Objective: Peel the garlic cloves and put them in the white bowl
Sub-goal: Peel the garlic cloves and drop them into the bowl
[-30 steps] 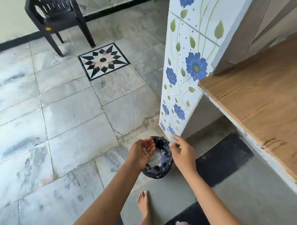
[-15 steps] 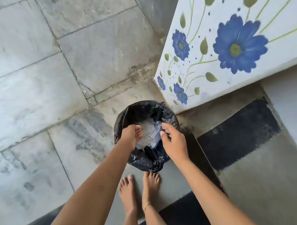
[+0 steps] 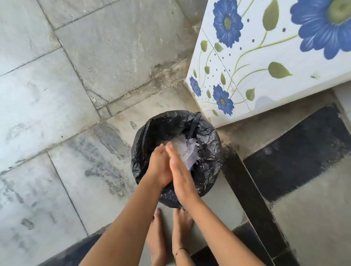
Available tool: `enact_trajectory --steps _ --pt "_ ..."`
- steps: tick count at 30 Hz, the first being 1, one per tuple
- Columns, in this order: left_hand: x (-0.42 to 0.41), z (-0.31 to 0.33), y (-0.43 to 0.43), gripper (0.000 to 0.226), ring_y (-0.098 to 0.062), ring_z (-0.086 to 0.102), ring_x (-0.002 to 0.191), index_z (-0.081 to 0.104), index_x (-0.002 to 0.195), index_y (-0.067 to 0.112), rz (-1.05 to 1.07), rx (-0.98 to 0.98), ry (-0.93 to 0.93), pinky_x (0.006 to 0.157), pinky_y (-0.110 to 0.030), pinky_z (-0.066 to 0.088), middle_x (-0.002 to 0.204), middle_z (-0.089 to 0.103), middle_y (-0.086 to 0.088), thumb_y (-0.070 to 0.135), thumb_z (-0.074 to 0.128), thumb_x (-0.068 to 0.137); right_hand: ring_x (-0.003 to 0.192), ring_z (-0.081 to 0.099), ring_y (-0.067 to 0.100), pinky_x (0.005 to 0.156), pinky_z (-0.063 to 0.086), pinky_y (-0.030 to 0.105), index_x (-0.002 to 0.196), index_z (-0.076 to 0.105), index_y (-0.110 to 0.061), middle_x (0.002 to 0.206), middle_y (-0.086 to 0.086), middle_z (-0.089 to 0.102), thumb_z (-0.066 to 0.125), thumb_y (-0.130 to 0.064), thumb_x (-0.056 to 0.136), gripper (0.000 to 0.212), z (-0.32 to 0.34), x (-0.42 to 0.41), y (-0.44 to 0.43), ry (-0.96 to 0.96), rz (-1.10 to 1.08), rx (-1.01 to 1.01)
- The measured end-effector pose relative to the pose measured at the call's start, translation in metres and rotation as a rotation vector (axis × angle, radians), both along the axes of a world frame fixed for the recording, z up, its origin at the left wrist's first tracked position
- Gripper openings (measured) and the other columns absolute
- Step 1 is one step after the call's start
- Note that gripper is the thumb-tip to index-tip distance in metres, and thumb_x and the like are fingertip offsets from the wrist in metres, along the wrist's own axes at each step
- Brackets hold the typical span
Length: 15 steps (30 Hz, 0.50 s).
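I see the left hand (image 3: 159, 166) and right hand (image 3: 183, 172) flat, palm to palm over the bin (image 3: 209, 143), holding nothing (dusting off, I judge). The pale scraps (image 3: 186, 150) inside may be peel. The garlic and white bowl are out of view, so peeling seems done.

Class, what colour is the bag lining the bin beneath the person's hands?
Black: the bag is glossy, crinkled plastic, seen best in the head view.
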<state>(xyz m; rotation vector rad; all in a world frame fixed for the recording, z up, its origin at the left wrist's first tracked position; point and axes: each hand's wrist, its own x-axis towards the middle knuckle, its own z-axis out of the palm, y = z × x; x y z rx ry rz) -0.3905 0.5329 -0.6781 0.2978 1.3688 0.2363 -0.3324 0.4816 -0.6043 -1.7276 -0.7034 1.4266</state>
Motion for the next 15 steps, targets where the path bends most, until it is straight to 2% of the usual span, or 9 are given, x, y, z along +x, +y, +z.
enact_trajectory --steps 2,4,6,7,8,10,11,13,15 --pt "0.021 0.062 0.027 0.044 -0.021 0.043 0.128 0.045 0.135 0.016 0.110 -0.003 -0.219 0.111 -0.039 0.029 0.137 0.048 -0.003 0.035 0.021 0.103 0.140 0.008 -0.007 0.117 0.006 0.019 0.143 0.020 -0.045 0.153 -0.023 0.015 0.021 -0.062 0.091 0.055 -0.019 -0.007 -0.005 -0.002 0.104 -0.080" --pt "0.016 0.084 0.016 0.051 -0.018 0.022 0.143 0.025 0.149 0.013 0.144 0.024 -0.258 0.119 -0.038 0.014 0.154 0.026 -0.002 0.034 0.017 0.103 0.143 0.014 0.006 0.119 0.010 0.036 0.147 0.025 -0.036 0.155 -0.012 0.021 0.016 -0.069 0.081 0.075 -0.037 0.006 -0.004 -0.069 0.107 -0.264" --pt "0.005 0.075 0.010 0.051 -0.017 0.013 0.146 0.019 0.150 0.015 0.121 0.041 -0.215 0.120 -0.038 0.010 0.158 0.018 -0.001 0.034 0.016 0.103 0.142 0.021 0.013 0.117 0.014 0.031 0.147 0.031 -0.020 0.154 -0.003 0.027 0.021 -0.062 0.089 0.072 -0.040 0.016 0.000 -0.133 -0.030 -0.332" --pt "0.002 0.069 0.011 0.051 -0.018 0.014 0.146 0.020 0.150 0.015 0.105 0.015 -0.146 0.119 -0.039 0.011 0.158 0.017 -0.002 0.033 0.017 0.103 0.142 0.019 0.009 0.115 0.013 0.023 0.148 0.027 -0.020 0.154 -0.005 0.025 0.025 -0.054 0.097 0.061 -0.033 0.015 0.004 -0.090 -0.115 -0.251" --pt "0.003 0.065 0.014 0.050 -0.021 0.018 0.145 0.023 0.150 0.013 0.096 -0.008 -0.101 0.118 -0.041 0.015 0.157 0.021 -0.004 0.032 0.019 0.103 0.142 0.016 0.003 0.113 0.011 0.018 0.148 0.024 -0.024 0.153 -0.011 0.021 0.027 -0.047 0.100 0.053 -0.024 0.011 0.010 -0.032 -0.134 -0.155" --pt "0.010 0.069 0.019 0.050 -0.027 0.031 0.140 0.031 0.146 0.009 0.078 0.004 -0.051 0.113 -0.042 0.025 0.151 0.033 -0.007 0.032 0.025 0.102 0.141 0.010 -0.005 0.115 0.007 0.017 0.143 0.021 -0.041 0.151 -0.021 0.017 0.027 -0.055 0.097 0.048 -0.016 -0.002 0.008 0.045 0.023 -0.015" --pt "0.016 0.073 0.020 0.051 -0.028 0.034 0.139 0.033 0.146 0.009 0.131 -0.028 -0.069 0.114 -0.042 0.026 0.149 0.037 -0.007 0.033 0.028 0.101 0.141 0.010 -0.004 0.117 0.008 0.021 0.141 0.021 -0.046 0.152 -0.021 0.016 0.026 -0.061 0.093 0.050 -0.020 -0.005 0.003 0.067 0.105 -0.038" --pt "0.016 0.076 0.020 0.051 -0.027 0.030 0.141 0.030 0.148 0.013 0.200 -0.048 -0.137 0.117 -0.039 0.022 0.146 0.038 -0.005 0.030 0.026 0.100 0.143 0.019 0.011 0.115 0.017 0.030 0.147 0.023 -0.033 0.155 -0.008 0.021 0.023 -0.059 0.094 0.059 -0.034 0.007 0.003 0.057 0.146 -0.253" --pt "0.015 0.078 0.024 0.051 -0.023 0.020 0.144 0.026 0.149 0.014 0.163 -0.006 -0.174 0.118 -0.039 0.017 0.154 0.027 -0.005 0.025 0.023 0.100 0.139 0.028 0.019 0.105 0.026 0.029 0.148 0.025 -0.019 0.154 0.002 0.028 0.026 -0.046 0.101 0.055 -0.039 0.016 0.002 -0.057 -0.001 -0.395"
